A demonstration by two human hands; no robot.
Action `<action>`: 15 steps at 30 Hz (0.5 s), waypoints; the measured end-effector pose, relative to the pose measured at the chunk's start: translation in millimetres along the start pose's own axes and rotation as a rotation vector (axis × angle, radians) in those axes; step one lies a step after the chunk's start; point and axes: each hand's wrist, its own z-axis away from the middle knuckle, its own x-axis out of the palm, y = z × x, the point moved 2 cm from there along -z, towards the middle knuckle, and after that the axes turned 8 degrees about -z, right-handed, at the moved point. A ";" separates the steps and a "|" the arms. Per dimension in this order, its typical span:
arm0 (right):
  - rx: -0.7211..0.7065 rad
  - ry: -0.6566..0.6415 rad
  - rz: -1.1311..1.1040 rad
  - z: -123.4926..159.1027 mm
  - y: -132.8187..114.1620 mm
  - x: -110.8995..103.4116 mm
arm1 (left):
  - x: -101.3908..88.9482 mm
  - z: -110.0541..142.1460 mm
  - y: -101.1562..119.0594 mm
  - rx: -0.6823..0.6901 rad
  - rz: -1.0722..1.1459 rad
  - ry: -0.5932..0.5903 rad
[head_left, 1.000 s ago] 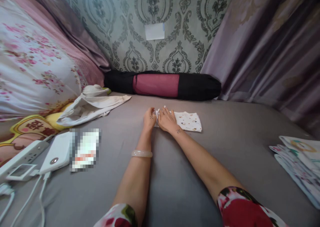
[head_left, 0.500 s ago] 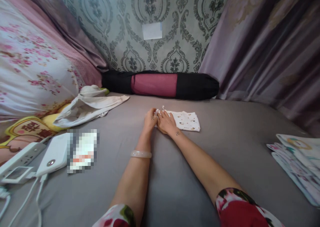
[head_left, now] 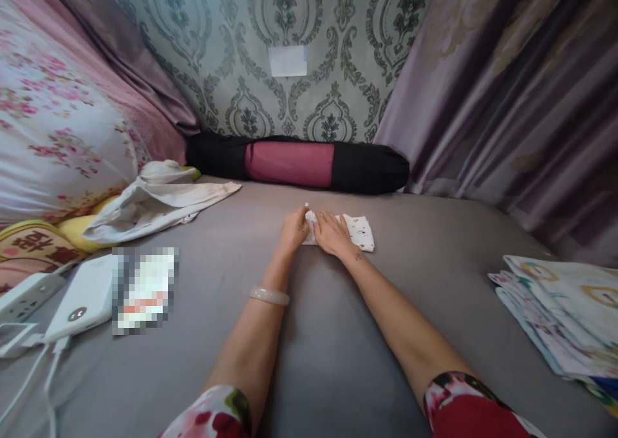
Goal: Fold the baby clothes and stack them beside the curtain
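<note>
A small white folded cloth (head_left: 362,232) with scattered little prints lies on the grey bed sheet in the middle of the view. My left hand (head_left: 295,227) is at its left end, fingers closed on the edge, with a small white tip poking up above them. Flat across the cloth rests my right hand (head_left: 333,233), its fingers stretched forward and slightly apart. It covers the cloth's middle, so only the right end and a strip between the hands show.
Behind lies a long black and pink bag (head_left: 290,164). Crumpled pale cloth (head_left: 159,199), a white power bank (head_left: 84,299), a power strip (head_left: 29,296) and cables are at left. A pile of folded printed cloths (head_left: 560,315) sits at right.
Both hands have shifted right along the cloth, and less of its right part shows. The whole view has turned slightly right, showing more of the cloth pile.
</note>
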 end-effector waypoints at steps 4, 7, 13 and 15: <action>0.026 -0.012 0.003 6.6 6.5 6.5 | 3.7 6.5 11.6 0.117 -0.098 -0.135; 0.025 0.030 0.011 8.6 6.6 12.0 | 2.1 10.4 14.9 0.181 -0.149 -0.201; 0.029 0.056 0.004 8.0 7.3 15.2 | 1.5 11.1 14.4 0.198 -0.156 -0.188; 0.030 0.051 -0.003 7.5 7.8 15.1 | 2.0 10.9 14.2 0.205 -0.147 -0.186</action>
